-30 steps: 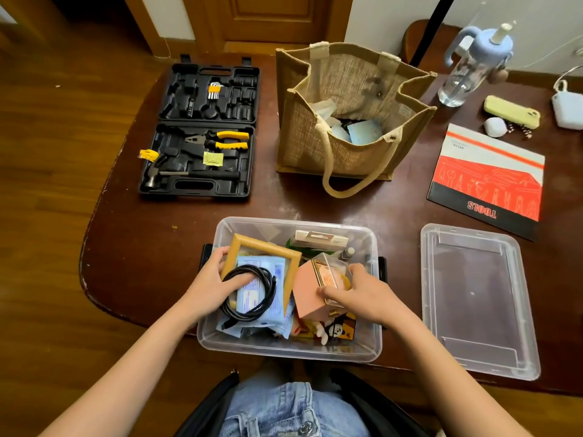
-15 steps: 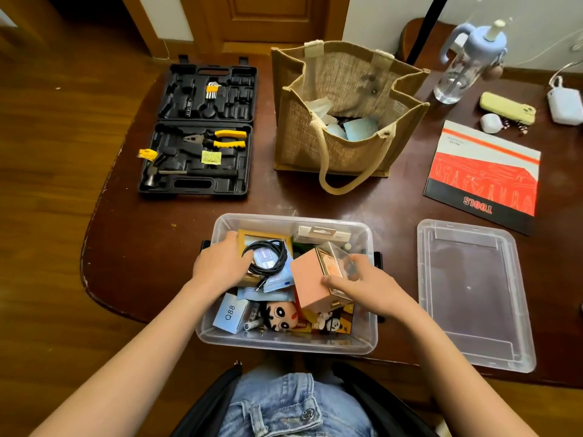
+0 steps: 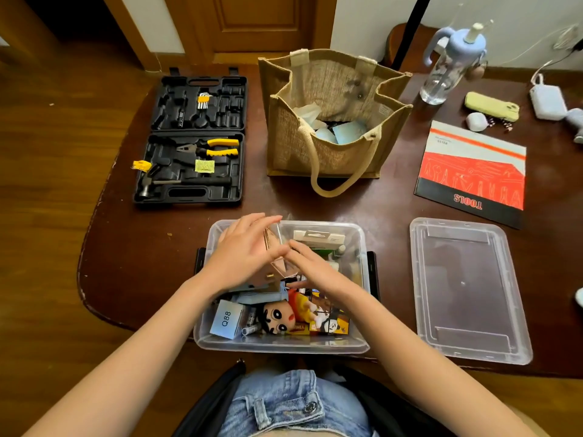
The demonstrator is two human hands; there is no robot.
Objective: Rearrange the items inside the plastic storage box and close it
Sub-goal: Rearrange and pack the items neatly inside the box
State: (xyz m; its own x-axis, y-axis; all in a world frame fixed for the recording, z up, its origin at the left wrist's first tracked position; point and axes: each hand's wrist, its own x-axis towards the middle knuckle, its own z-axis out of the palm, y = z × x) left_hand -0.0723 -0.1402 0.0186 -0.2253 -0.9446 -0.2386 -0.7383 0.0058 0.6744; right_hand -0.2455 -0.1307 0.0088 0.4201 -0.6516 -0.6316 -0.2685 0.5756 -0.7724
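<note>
One storage box (image 3: 280, 345) sits at the near edge of the surface (image 3: 126, 266), its one lid (image 3: 467, 288) off, lying just right of it. Two hands, left (image 3: 243, 257) and right (image 3: 318, 272), fingers straight, press flat on a pink box (image 3: 279, 263) inside; grip open on both

Dark wooden table (image 3: 132, 266) on a wood floor. Far left: open black tool case (image 3: 192, 138) containing yellow-handled pliers (image 3: 211, 147) and a hammer (image 3: 176, 183). Centre: upright jute bag (image 3: 334, 118) holding what may be paper packets. Right: water bottle (image 3: 449, 61), red booklet (image 3: 473, 173) marked "TOOLS", yellow phone (image 3: 492, 105), white charger (image 3: 547, 100).
</note>
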